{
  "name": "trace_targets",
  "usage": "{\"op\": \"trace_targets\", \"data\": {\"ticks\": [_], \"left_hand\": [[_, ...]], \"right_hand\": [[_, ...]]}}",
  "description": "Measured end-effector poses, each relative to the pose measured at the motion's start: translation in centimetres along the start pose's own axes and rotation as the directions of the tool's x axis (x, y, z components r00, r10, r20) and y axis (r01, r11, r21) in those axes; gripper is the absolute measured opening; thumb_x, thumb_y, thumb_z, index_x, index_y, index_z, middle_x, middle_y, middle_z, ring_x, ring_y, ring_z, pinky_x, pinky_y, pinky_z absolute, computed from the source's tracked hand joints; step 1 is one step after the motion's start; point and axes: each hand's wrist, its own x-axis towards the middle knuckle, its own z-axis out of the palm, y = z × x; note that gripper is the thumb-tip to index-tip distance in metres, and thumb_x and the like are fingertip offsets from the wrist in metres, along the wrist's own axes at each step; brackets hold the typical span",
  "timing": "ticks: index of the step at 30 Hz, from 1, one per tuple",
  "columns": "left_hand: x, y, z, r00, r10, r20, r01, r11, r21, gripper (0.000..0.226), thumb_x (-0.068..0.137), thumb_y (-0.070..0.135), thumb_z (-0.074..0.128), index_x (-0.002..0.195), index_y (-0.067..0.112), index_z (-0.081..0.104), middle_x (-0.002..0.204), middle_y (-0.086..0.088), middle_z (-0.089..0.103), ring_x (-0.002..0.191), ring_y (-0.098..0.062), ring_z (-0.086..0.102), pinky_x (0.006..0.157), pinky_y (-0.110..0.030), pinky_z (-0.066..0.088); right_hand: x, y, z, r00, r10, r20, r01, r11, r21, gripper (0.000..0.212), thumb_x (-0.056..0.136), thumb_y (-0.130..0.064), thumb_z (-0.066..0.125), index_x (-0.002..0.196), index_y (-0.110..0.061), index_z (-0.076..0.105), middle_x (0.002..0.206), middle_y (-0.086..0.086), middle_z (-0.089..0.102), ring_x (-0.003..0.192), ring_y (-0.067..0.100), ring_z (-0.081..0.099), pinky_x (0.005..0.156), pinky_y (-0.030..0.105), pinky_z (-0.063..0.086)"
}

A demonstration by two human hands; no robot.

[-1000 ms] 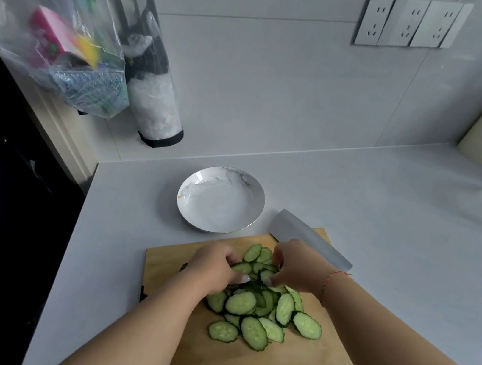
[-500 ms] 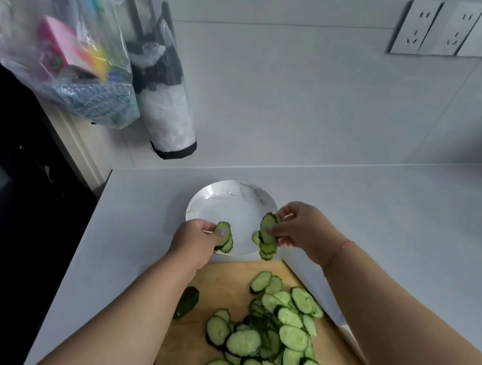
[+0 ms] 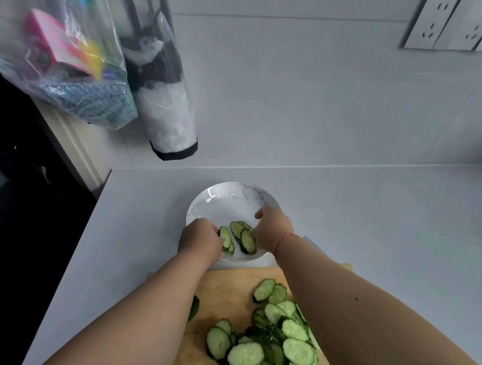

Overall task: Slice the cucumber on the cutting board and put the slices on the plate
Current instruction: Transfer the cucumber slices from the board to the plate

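Observation:
A white plate (image 3: pixel 224 201) stands on the counter just beyond the wooden cutting board (image 3: pixel 225 298). Both hands are low over its near side. My left hand (image 3: pixel 199 241) pinches a couple of cucumber slices (image 3: pixel 225 237) against the plate. My right hand (image 3: pixel 272 227) has its fingertips on a few more slices (image 3: pixel 245 237), which lie flat on the plate. A heap of several cut slices (image 3: pixel 270 352) covers the board between my forearms. A dark green cucumber end (image 3: pixel 193 308) lies at the board's left edge, partly hidden by my left arm.
A sliver of the knife blade (image 3: pixel 309 242) shows on the counter right of my right wrist. A clear bag of goods (image 3: pixel 55 54) and a black-and-white bag (image 3: pixel 164 102) hang at the left wall. The counter's left edge drops off beside the plate.
Both hands lifted slices off the board, carried them forward to the plate and lowered them onto it. The view has tilted toward the plate.

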Motion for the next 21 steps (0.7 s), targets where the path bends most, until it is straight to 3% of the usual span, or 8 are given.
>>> {"op": "trace_targets", "data": {"ticks": [4,6,9,11,14,17,19,21], "left_hand": [[-0.6,0.1,-0.2,0.999,0.028,0.016,-0.028,0.999,0.041,0.008,0.088,0.025,0.064,0.083,0.019,0.06,0.089,-0.007,0.072,0.091,-0.024,0.066,0.083,-0.03,0.052],[-1.2,0.1,-0.5,0.998,0.068,0.01,-0.068,0.997,0.031,0.014,0.087,0.026,0.065,0.076,0.023,0.057,0.09,-0.005,0.07,0.092,-0.024,0.065,0.084,-0.03,0.051],[-2.9,0.1,-1.1,0.984,0.164,-0.067,-0.161,0.986,0.048,0.021,0.088,0.029,0.065,0.106,0.019,0.066,0.106,-0.002,0.066,0.102,-0.022,0.059,0.081,-0.024,0.044],[-4.4,0.2,-1.5,0.969,0.231,-0.084,-0.227,0.972,0.062,0.013,0.088,0.03,0.063,0.098,0.022,0.066,0.099,0.004,0.066,0.091,-0.017,0.059,0.074,-0.024,0.046],[-6.3,0.0,-0.6,0.969,0.227,0.101,-0.235,0.968,0.086,0.012,0.087,0.034,0.062,0.086,0.022,0.065,0.084,0.006,0.064,0.082,-0.014,0.06,0.068,-0.025,0.047],[-8.1,0.2,1.1,0.926,0.208,0.314,-0.264,0.953,0.148,0.028,0.081,0.039,0.068,0.098,0.017,0.065,0.095,0.002,0.065,0.092,-0.018,0.061,0.075,-0.027,0.048],[-9.0,0.8,1.8,0.877,0.245,0.413,-0.312,0.945,0.102,0.052,0.074,0.043,0.075,0.116,0.018,0.057,0.109,0.002,0.06,0.102,-0.016,0.057,0.075,-0.025,0.043],[-9.6,1.3,2.0,0.815,0.307,0.492,-0.38,0.923,0.052,0.056,0.072,0.035,0.08,0.12,0.028,0.051,0.102,0.008,0.052,0.101,-0.01,0.051,0.077,-0.022,0.038]], "right_hand": [[-0.8,0.2,-0.3,0.999,-0.023,0.032,0.024,0.999,-0.035,0.034,0.09,-0.005,0.05,0.123,-0.011,0.054,0.125,0.009,0.058,0.113,0.026,0.057,0.087,0.028,0.044],[-1.3,0.4,-0.7,0.999,-0.043,0.007,0.043,0.999,0.014,0.018,0.087,-0.005,0.054,0.1,-0.016,0.06,0.113,0.009,0.064,0.103,0.029,0.063,0.085,0.032,0.051],[-2.9,0.9,-2.2,0.992,-0.129,0.013,0.129,0.992,-0.002,0.019,0.083,-0.008,0.063,0.071,-0.02,0.055,0.087,0.007,0.066,0.083,0.028,0.066,0.078,0.039,0.057],[-4.4,1.3,-3.3,0.984,-0.133,0.115,0.137,0.99,-0.022,0.013,0.082,-0.013,0.068,0.073,-0.014,0.059,0.08,0.011,0.068,0.073,0.026,0.066,0.073,0.04,0.058],[-6.1,1.9,-3.9,0.968,-0.043,0.246,0.103,0.966,-0.236,0.027,0.084,-0.03,0.068,0.083,-0.004,0.064,0.077,0.015,0.071,0.063,0.023,0.064,0.066,0.033,0.057],[-7.5,2.3,-3.3,0.95,0.092,0.298,0.055,0.891,-0.452,0.041,0.088,-0.041,0.062,0.065,-0.007,0.054,0.056,0.005,0.06,0.047,0.016,0.057,0.054,0.025,0.049],[-7.8,2.8,-2.9,0.935,0.137,0.326,0.033,0.884,-0.465,0.041,0.088,-0.039,0.062,0.063,-0.008,0.051,0.056,0.005,0.057,0.044,0.016,0.053,0.051,0.024,0.046],[-7.9,3.3,-2.8,0.913,0.168,0.373,0.002,0.91,-0.414,0.033,0.084,-0.035,0.068,0.075,-0.005,0.059,0.068,0.01,0.066,0.047,0.017,0.055,0.054,0.025,0.049]]}}
